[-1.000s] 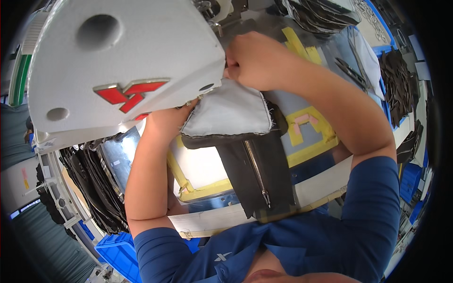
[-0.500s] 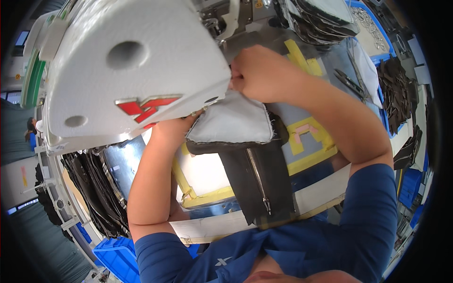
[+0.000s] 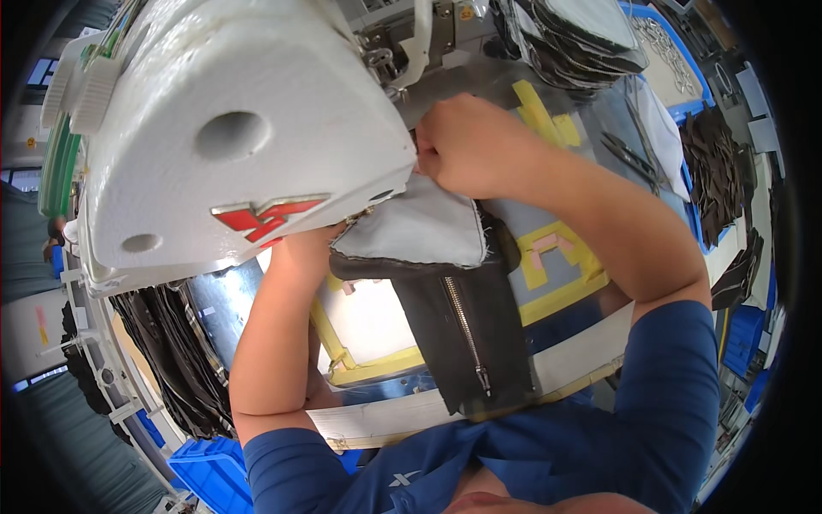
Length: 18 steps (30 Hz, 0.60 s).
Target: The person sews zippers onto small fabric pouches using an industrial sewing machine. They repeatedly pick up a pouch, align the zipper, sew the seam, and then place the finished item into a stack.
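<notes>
Pale cloth point(image 3: 419, 230) shifted slightly left beside the sewing machine point(image 3: 257, 176), suggesting fine positioning; right hand point(image 3: 467, 147), fingers curled together; left hand point(image 3: 318, 246), fingers hidden, state unclear.

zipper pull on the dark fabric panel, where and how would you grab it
Probably pinch the free lower end of the zipper pull, coming from the wearer's side. The slim metal tab points toward the wearer's body, below the zipper teeth, and lies uncovered on the dark fabric panel, so thumb and finger should reach both its edges.
</notes>
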Each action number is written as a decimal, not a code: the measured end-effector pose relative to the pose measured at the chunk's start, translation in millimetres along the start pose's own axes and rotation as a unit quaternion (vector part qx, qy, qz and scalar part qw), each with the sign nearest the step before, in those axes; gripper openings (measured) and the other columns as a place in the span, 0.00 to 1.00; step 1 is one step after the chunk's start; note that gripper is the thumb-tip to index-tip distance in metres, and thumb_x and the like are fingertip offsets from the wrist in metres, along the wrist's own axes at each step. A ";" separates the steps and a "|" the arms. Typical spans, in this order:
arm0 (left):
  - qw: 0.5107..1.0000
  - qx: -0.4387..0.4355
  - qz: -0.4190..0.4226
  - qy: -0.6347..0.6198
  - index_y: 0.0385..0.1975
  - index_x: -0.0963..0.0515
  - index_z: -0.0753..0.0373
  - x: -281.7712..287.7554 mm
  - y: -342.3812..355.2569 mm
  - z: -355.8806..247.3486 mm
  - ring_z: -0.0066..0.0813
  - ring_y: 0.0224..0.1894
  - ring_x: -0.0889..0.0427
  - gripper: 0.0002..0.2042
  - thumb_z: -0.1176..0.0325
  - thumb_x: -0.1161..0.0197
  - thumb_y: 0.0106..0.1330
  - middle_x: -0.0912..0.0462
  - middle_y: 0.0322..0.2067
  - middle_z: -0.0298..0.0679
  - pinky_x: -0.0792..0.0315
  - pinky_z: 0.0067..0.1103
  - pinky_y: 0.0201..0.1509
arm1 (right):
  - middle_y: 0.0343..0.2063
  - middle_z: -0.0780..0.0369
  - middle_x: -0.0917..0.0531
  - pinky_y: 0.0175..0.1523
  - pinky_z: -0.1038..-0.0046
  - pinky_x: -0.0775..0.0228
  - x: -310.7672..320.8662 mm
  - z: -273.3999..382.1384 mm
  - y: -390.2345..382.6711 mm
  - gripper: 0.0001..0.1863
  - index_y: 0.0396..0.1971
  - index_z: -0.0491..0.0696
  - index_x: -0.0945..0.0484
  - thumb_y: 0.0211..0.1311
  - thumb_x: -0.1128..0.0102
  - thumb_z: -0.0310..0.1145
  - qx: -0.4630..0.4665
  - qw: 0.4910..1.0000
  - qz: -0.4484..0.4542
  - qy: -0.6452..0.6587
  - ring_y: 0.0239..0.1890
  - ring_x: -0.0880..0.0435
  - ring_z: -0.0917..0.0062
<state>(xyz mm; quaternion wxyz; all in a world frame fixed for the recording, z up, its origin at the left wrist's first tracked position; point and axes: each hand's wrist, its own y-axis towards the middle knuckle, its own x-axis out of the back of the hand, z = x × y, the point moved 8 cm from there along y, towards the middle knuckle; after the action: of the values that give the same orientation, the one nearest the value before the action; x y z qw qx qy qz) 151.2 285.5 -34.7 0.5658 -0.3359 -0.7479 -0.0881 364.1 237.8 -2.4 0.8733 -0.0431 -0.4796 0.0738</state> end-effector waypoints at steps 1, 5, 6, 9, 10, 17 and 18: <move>1.000 -0.003 0.002 -0.004 0.55 0.12 0.61 0.0 0.2 1.2 0.43 0.60 0.14 0.16 0.77 0.34 0.69 0.11 0.54 0.47 0.22 0.33 0.65 | 0.31 0.46 0.11 0.49 0.52 0.17 -1.5 0.0 1.1 0.14 0.33 0.39 0.11 0.63 0.32 0.37 -0.001 1.000 -0.002 -0.003 0.41 0.10 0.48; 1.000 0.000 -0.006 -0.001 0.56 0.14 0.62 3.7 -3.0 -3.9 0.45 0.57 0.13 0.16 0.73 0.32 0.69 0.11 0.52 0.47 0.20 0.35 0.61 | 0.30 0.47 0.11 0.49 0.52 0.18 -2.8 2.1 2.7 0.16 0.31 0.38 0.12 0.64 0.32 0.39 -0.001 1.000 -0.011 -0.019 0.41 0.10 0.48; 1.000 0.004 -0.013 0.007 0.56 0.14 0.62 7.7 -7.1 -9.0 0.46 0.56 0.12 0.16 0.72 0.31 0.69 0.11 0.51 0.48 0.20 0.36 0.60 | 0.30 0.46 0.12 0.49 0.52 0.18 -3.1 2.5 2.8 0.16 0.30 0.38 0.12 0.64 0.32 0.39 0.001 1.000 -0.012 -0.024 0.41 0.10 0.48; 0.997 -0.004 -0.033 0.067 0.57 0.17 0.64 30.1 -31.9 -31.6 0.47 0.52 0.11 0.18 0.68 0.28 0.68 0.11 0.48 0.51 0.19 0.38 0.56 | 0.29 0.45 0.12 0.48 0.51 0.19 -3.7 1.6 2.1 0.17 0.29 0.38 0.12 0.64 0.33 0.40 0.047 0.998 -0.049 0.001 0.40 0.11 0.48; 0.994 -0.002 -0.010 0.107 0.59 0.20 0.65 35.1 -41.6 -35.9 0.50 0.50 0.12 0.25 0.69 0.25 0.62 0.12 0.47 0.52 0.20 0.40 0.52 | 0.29 0.45 0.13 0.47 0.51 0.19 -4.0 0.8 2.2 0.17 0.29 0.38 0.12 0.64 0.33 0.40 0.061 0.997 -0.052 0.010 0.39 0.11 0.47; 0.966 -0.233 -0.109 0.037 0.47 0.19 0.69 79.8 -103.3 -115.2 0.53 0.51 0.16 0.24 0.66 0.19 0.51 0.15 0.50 0.50 0.21 0.39 0.58 | 0.29 0.46 0.13 0.47 0.52 0.22 -0.1 -2.3 -0.8 0.15 0.30 0.39 0.11 0.62 0.34 0.37 0.148 0.984 -0.099 0.015 0.38 0.13 0.47; 0.958 -0.269 -0.102 0.012 0.45 0.20 0.68 72.3 -99.1 -116.7 0.53 0.52 0.16 0.23 0.66 0.19 0.51 0.16 0.52 0.51 0.21 0.39 0.58 | 0.29 0.47 0.13 0.48 0.52 0.22 1.2 1.1 -0.3 0.14 0.30 0.39 0.11 0.62 0.34 0.37 0.154 0.982 -0.106 0.005 0.38 0.13 0.47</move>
<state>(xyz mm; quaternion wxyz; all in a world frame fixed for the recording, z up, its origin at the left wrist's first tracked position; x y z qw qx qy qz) 173.7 179.7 95.5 0.4514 -0.3960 -0.7202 -0.3475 363.9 237.8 -0.8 0.8750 0.1428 -0.4595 0.0534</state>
